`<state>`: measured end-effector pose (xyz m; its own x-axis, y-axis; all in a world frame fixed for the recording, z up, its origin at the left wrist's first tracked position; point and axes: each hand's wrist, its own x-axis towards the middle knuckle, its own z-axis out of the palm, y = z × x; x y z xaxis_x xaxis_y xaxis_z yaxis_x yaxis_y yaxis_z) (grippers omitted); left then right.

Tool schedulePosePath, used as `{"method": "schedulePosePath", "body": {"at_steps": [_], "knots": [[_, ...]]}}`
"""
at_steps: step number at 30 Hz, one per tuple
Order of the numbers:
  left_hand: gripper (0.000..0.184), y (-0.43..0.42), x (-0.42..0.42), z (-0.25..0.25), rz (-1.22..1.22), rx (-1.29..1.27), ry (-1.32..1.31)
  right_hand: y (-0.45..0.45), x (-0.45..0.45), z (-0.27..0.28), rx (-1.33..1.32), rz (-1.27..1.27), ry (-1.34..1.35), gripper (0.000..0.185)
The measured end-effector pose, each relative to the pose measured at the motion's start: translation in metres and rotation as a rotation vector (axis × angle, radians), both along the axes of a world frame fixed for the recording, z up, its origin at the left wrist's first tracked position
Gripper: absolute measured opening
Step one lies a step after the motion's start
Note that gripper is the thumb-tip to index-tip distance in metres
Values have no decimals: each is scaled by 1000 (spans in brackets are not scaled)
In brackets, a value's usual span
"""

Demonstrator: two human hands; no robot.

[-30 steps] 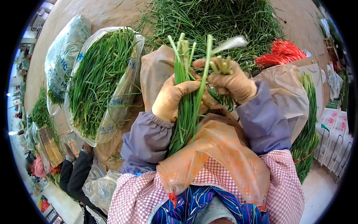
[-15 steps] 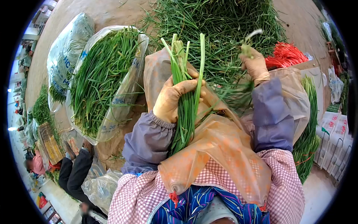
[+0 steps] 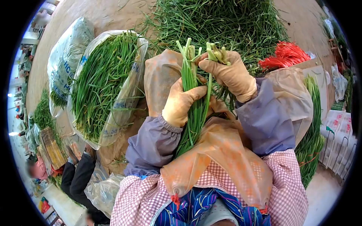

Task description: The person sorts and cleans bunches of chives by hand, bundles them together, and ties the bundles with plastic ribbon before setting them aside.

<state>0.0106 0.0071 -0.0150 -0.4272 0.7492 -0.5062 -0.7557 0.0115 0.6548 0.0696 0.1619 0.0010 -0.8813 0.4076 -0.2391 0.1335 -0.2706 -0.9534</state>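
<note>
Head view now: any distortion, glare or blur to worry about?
Head view: strong fisheye, edges bowed, corners black; head view, left rim: small bright glare spots; head view, centre: left hand, right hand and held green stalks read fairly clearly, without heavy blur.

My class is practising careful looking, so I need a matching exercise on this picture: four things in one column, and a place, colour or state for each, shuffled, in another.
Column one
1. Left hand
2. Right hand
3. Pile of strips
4. Big heap of leaves

Column two
A. Bright red
B. Holding the smaller bunch, pale ends up
C. At the top middle of the picture
D. Gripping the larger bunch

Right pairs: 1-D, 2-B, 3-A, 4-C
</note>
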Motion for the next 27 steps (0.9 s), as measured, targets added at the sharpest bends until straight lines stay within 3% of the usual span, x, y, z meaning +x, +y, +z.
{"method": "schedulePosePath", "body": {"at_steps": [4,5,6,7,8,10,11,14,16,18,27], "knots": [[39,-11,-7,0,148,80,-19,49,1,-19,237,-241,255,17],[42,-15,-9,0,141,95,-14,72,5,-14,224,-404,214,16],[46,-18,-10,-1,131,111,-11,101,10,-23,440,-577,195,15],[49,-20,-12,-1,117,130,-7,121,17,-27,317,-677,287,17],[53,-19,-14,-1,98,154,-1,127,22,-30,413,-725,243,20],[54,-15,-13,-4,61,195,-54,103,25,-10,480,-464,77,20],[53,-12,-10,-3,42,203,-68,87,24,-10,332,-274,72,19],[49,-7,-6,5,-83,183,21,29,2,-10,22,-38,7,25],[48,-4,-1,10,-132,143,128,8,-6,-11,-111,-12,-8,16],[45,-7,-2,15,-66,93,72,-1,-11,-17,-296,-50,10,16],[40,-9,-7,7,136,75,-8,6,3,-21,-161,-99,45,15]]}}
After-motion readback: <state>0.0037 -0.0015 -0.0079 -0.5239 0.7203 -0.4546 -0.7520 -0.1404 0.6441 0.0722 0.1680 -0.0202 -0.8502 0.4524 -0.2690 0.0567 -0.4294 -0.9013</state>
